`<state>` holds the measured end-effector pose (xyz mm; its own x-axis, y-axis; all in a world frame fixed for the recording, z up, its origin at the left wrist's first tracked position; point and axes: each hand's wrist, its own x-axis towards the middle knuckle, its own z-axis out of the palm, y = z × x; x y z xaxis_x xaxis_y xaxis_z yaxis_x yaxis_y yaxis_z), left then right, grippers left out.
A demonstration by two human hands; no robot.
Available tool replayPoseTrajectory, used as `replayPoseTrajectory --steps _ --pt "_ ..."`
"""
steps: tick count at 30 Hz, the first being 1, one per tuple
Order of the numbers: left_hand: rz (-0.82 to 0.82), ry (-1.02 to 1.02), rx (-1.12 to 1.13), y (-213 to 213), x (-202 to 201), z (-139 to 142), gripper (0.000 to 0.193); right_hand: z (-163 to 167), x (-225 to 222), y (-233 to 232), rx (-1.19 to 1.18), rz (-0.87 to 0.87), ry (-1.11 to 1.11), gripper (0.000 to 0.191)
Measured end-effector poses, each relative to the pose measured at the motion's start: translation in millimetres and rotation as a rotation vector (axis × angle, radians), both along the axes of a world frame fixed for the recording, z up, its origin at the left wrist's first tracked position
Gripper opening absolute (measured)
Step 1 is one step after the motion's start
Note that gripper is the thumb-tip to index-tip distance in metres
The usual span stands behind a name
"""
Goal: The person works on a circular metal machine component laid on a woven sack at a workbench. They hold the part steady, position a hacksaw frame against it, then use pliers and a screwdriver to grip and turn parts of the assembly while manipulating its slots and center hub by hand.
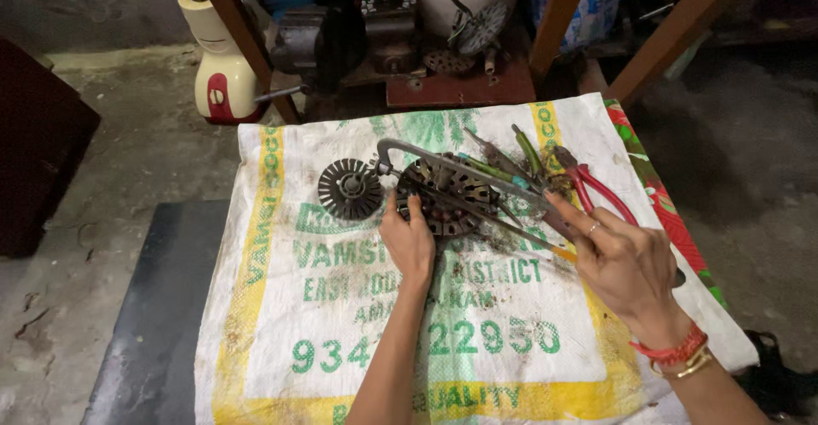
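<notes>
Just the one view, worn on the head; looks steeply down and a bit forward from above the near edge of a sack-covered surface [358, 365]; close enough that both forearms come in from the bottom edge, left hand [407, 242] near the middle, right hand [620, 259] toward the surface's right edge; surface fills most of the picture, near edge cut off at the bottom, far edge fully in view; beyond that far edge, catches a strip of concrete floor [128, 135], wooden legs [239, 42] and a clutter of machine parts [400, 25] along the top; no second view, so nothing shared.
</notes>
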<state>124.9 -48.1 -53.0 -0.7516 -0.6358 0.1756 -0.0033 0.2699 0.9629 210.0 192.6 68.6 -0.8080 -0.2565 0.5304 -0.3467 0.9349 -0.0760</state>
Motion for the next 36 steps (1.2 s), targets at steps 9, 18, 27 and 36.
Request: replayPoseTrajectory --steps 9,18,27,36 --pt "-0.052 -0.073 0.098 5.0 -14.6 -11.7 0.054 -19.8 -12.5 21.9 -0.116 0.083 0.035 0.058" --pt "-0.025 -0.057 0.026 -1.6 -15.1 -19.7 0.054 -20.9 -7.0 11.5 -0.136 0.045 -0.048 0.062" --pt "-0.005 -0.031 0.015 1.7 -15.1 -20.5 0.054 -18.7 -3.0 18.2 -0.043 -0.016 0.008 0.058" --pt "-0.006 0.036 -0.032 6.2 -18.7 -30.2 0.055 -14.9 10.3 24.1 -0.063 0.057 -0.069 0.060"
